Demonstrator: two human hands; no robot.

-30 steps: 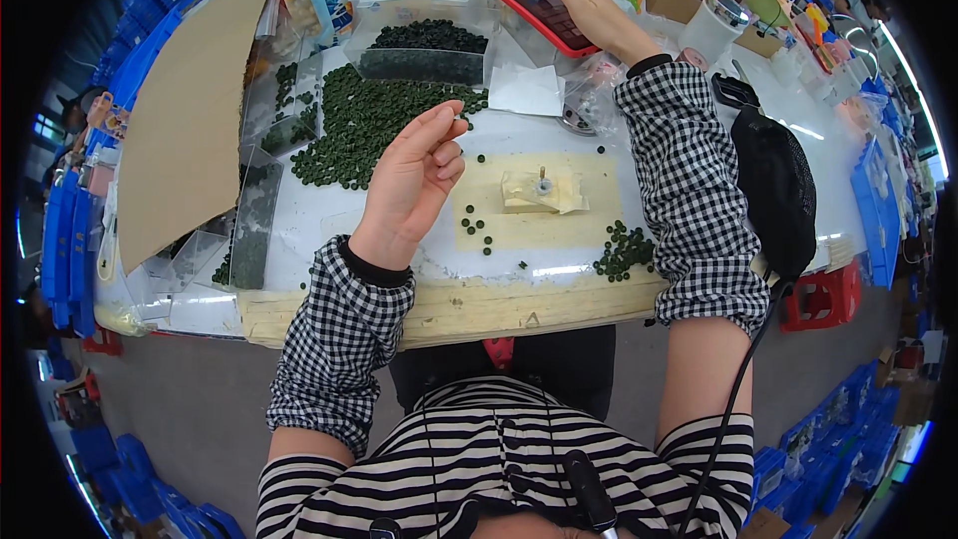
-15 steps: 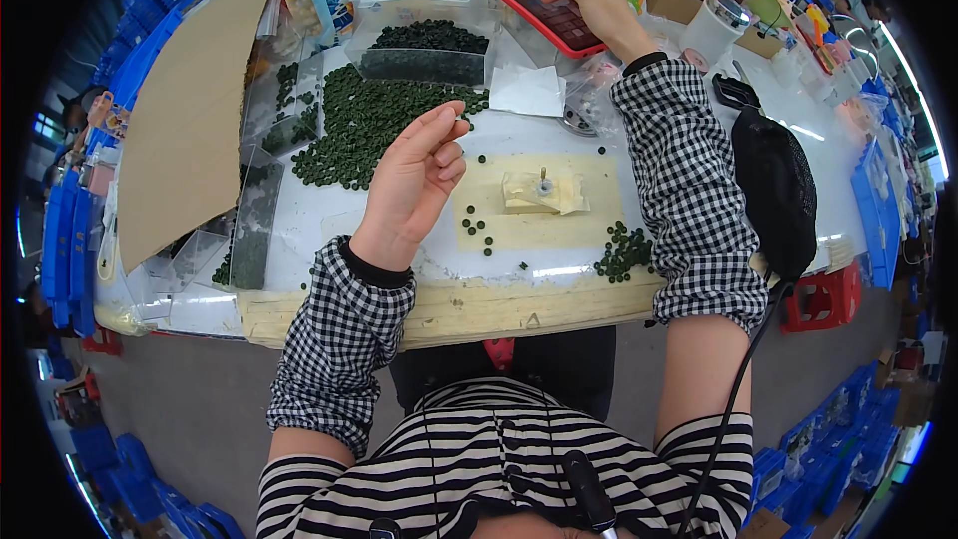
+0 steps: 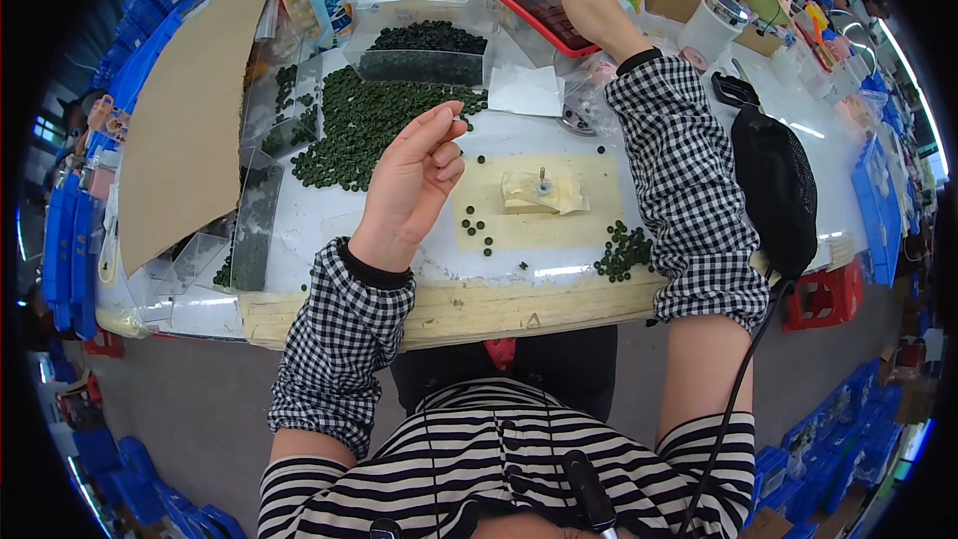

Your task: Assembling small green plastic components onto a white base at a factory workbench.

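My right hand [image 3: 589,8] is over a phone in a red case [image 3: 544,15] that leans tilted at the back of the table. Its fingers are stretched out across the screen, with nothing held in them. My left hand [image 3: 414,180] is raised in front of the pile of small dark green rings [image 3: 369,120]. Its thumb and index finger are pinched together, and I cannot make out whether a small piece is between them. To the right of this hand, a taped block with a small upright metal pin [image 3: 543,190] sits on a yellowish taped patch [image 3: 479,185].
A clear bin of dark pieces [image 3: 424,55] stands behind the pile. Cardboard [image 3: 190,120] covers the left side. A smaller heap of green rings [image 3: 625,252] lies near the front edge. A black mesh bag [image 3: 773,195] and a clear jar [image 3: 714,22] are at the right.
My right hand has shifted slightly left over the phone, and its fingers have moved on the screen. My left hand has stayed almost still.
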